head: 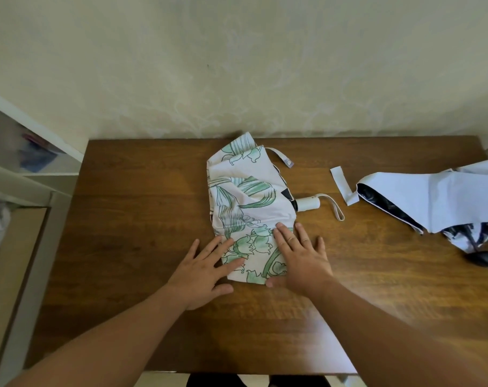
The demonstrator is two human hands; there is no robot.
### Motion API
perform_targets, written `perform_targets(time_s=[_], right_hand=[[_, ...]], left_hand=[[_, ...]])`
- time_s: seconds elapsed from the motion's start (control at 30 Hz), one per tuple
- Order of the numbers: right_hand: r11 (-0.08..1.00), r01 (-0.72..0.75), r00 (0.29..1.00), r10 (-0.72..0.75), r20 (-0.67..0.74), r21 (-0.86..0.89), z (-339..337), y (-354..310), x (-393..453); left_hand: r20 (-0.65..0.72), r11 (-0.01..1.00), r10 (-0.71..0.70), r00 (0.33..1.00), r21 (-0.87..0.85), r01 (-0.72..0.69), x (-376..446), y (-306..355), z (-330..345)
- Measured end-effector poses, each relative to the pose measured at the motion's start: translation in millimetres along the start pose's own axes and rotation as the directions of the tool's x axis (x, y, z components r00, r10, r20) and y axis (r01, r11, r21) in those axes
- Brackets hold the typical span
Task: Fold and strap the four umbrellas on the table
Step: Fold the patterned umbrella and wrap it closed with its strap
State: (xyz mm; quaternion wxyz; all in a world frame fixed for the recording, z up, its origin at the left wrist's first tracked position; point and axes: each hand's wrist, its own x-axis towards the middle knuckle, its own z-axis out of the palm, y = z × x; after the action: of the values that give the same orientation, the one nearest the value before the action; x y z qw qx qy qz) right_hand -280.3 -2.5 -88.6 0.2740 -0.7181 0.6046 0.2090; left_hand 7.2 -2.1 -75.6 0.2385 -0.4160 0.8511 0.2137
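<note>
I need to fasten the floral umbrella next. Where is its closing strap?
In the head view, the closing strap lies loose on the table at the floral umbrella's far right edge, beyond its white handle.

Domestic room, corner of a home.
A wooden table [142,191] is standing against a stained, cream plaster wall [237,65]; at nine o'clock white shelving [28,163] is holding blurred household oddments; patterned folding umbrellas [245,196] are lying on the tabletop.

Count so far: two umbrellas, one floral [245,196] mid-frame, one pale blue [438,199] at right, two hands, left [203,272] and right [301,258], one wooden table [125,219].
</note>
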Motion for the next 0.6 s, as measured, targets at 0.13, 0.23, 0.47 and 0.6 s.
perform_targets(time_s=[0.13, 0.23, 0.47, 0.6], right_hand=[[0.999, 0.030, 0.999, -0.030, 0.013, 0.015, -0.4, 1.7, 0.1], [1.000, 0.027, 0.999, -0.028, 0.016, 0.015, -0.2, 0.6, 0.5], [0.999, 0.015, 1.000, -0.015, 0.012, 0.043, -0.3, -2.1, -0.7], [0.999, 0.020, 1.000, -0.019, -0.008, 0.039, -1.4, -4.3, -0.7]], left_hand=[[-0.202, 0.999, 0.050, 0.978, 0.016, -0.048, -4.1, 7.5, -3.7], [-0.220, 0.982, 0.136, 0.966, 0.160, -0.102, 8.1, 10.2, -12.9], [-0.233, 0.828, 0.396, 0.888, 0.510, -0.235, 19.8, 13.7, -19.4], [-0.173, 0.810, 0.384, 0.907, 0.535, -0.241, 20.2, 15.5, -12.5]])
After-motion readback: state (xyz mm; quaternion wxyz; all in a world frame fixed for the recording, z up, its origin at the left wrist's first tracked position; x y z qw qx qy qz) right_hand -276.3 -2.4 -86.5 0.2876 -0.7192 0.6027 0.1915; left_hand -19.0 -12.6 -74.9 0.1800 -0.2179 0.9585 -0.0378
